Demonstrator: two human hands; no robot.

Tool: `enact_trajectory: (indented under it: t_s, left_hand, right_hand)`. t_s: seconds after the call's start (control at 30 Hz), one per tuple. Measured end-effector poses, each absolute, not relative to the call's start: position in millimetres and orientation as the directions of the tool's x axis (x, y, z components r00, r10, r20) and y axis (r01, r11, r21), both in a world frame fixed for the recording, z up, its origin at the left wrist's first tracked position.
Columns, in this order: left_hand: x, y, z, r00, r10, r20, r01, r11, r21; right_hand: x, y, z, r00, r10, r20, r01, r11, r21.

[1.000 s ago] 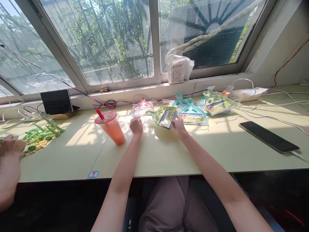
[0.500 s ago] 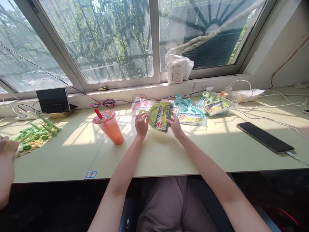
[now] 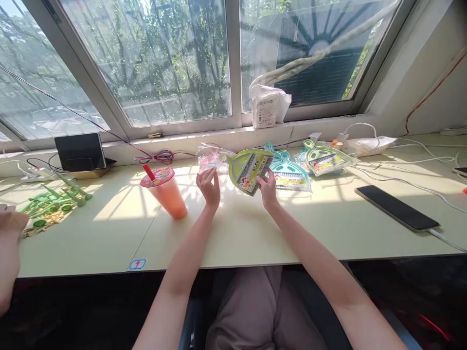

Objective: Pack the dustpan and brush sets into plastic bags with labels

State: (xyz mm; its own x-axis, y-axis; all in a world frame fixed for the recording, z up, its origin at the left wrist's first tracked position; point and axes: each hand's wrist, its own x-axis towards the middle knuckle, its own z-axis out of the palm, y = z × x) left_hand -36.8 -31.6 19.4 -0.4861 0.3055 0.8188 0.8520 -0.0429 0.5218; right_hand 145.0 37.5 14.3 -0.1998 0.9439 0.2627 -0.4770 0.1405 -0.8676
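Observation:
My right hand [image 3: 268, 188] grips a green mini dustpan with a brush [image 3: 250, 170] by its lower right edge, thumb on the printed label. The dustpan is held tilted above the table, its handle pointing left. My left hand [image 3: 208, 187] is off the dustpan, to its left, with fingers loosely bent and nothing seen in them. Just behind that hand lies a pink dustpan set in clear wrap [image 3: 209, 159]. Beyond my right hand lie teal dustpan sets [image 3: 290, 170], and further right another green dustpan set [image 3: 324, 158].
A cup of orange drink [image 3: 170, 194] with a red straw stands left. A phone [image 3: 397, 206] on a cable lies right. At far left are another person's hand [image 3: 10, 221] and cut green vegetable pieces [image 3: 54, 201]. A tissue pack [image 3: 265, 109] stands on the sill; wires run along the back.
My left hand has let go of the green dustpan and moved slightly left. My right hand has shifted the dustpan a little right and tilted it.

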Motion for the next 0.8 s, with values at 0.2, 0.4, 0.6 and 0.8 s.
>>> enact_trajectory:
  t_s: [0.2, 0.4, 0.6, 0.8]
  left_hand:
    - [-35, -31, 15, -0.478, 0.343, 0.809, 0.868, 0.041, 0.495]
    - [-14, -35, 20, -0.413, 0.480, 0.774, 0.864, -0.062, 0.500]
    - [-20, -36, 38, -0.868, 0.202, 0.454, 0.436, -0.131, 0.890]
    - [-31, -26, 38, -0.499, 0.856, 0.138, -0.300, -0.320, 0.899]
  right_hand:
    - [146, 37, 17, -0.468, 0.860, 0.201, -0.441, -0.030, -0.897]
    - [143, 33, 13, -0.421, 0.884, 0.202, -0.482, -0.029, -0.876]
    - [143, 35, 12, -0.322, 0.923, 0.210, -0.545, 0.001, -0.839]
    - [141, 30, 14, -0.365, 0.908, 0.207, -0.541, -0.025, -0.841]
